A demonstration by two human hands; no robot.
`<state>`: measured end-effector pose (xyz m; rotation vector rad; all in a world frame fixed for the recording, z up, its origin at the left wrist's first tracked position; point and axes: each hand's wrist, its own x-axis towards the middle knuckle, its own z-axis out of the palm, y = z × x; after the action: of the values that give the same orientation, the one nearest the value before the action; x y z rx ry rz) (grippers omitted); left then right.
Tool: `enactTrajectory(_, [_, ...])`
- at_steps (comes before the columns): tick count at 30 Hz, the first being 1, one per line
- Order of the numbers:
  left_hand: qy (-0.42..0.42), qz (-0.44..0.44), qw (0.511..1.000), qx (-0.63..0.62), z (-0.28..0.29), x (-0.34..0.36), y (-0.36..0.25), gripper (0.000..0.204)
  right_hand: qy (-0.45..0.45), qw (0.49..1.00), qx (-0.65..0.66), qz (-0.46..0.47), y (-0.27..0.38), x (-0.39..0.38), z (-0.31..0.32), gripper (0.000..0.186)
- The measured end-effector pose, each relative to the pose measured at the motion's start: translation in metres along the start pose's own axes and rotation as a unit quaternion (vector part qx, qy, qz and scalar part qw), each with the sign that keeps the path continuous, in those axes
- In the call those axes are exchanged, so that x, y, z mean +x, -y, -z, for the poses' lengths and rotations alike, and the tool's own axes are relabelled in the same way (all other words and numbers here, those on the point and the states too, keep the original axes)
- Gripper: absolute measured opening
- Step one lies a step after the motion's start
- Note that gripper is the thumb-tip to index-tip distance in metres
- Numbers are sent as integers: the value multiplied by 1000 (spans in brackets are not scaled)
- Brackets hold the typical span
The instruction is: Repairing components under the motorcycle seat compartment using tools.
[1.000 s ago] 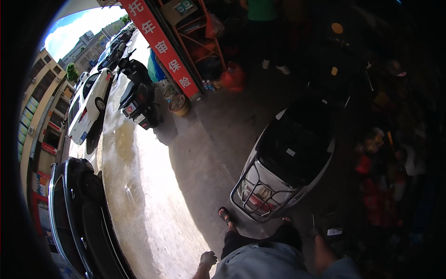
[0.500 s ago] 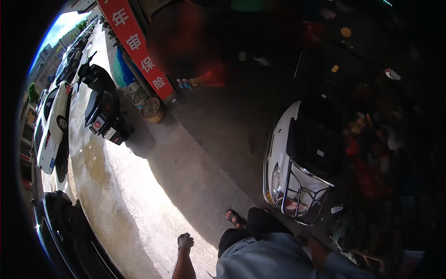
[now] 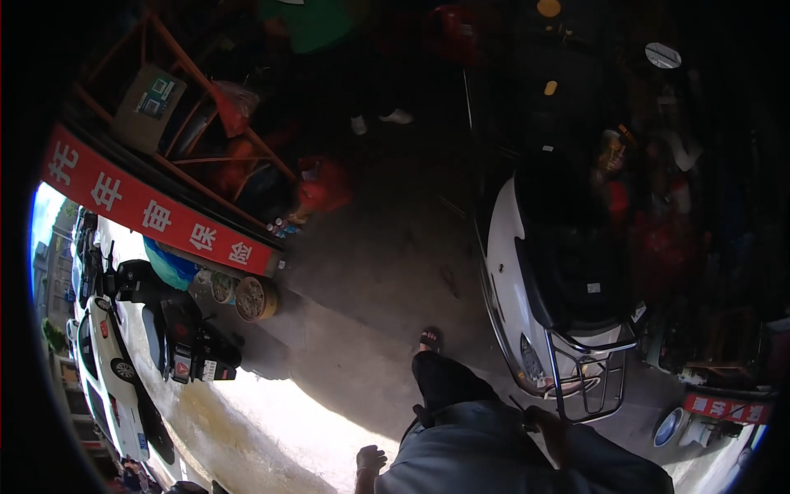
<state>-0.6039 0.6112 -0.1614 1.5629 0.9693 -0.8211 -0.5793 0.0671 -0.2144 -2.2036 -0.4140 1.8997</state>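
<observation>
Grey concrete floor (image 3: 354,329) lies partly in sunlight. The right hand (image 3: 541,421) is closed around a thin dark rod (image 3: 517,403), near the white scooter (image 3: 527,305); whether the left hand (image 3: 372,459) is closed, I cannot tell.

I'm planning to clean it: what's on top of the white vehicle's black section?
A small pale rectangle shows on the black section; what lies beneath it is covered.
</observation>
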Motion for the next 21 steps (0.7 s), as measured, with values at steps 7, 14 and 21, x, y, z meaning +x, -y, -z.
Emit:
enactTrajectory(7, [-80,103,988,-81,117,9,-131,15,-96,950,277,-108,79,34,121,15])
enactTrajectory(14, [-119,36,989,82,160,118,-338,36,-288,629,698,-184,130,42,277,23])
enactTrajectory(21, [23,-101,939,328,115,338,-529,10,-272,602,735,-154,168,87,442,26])
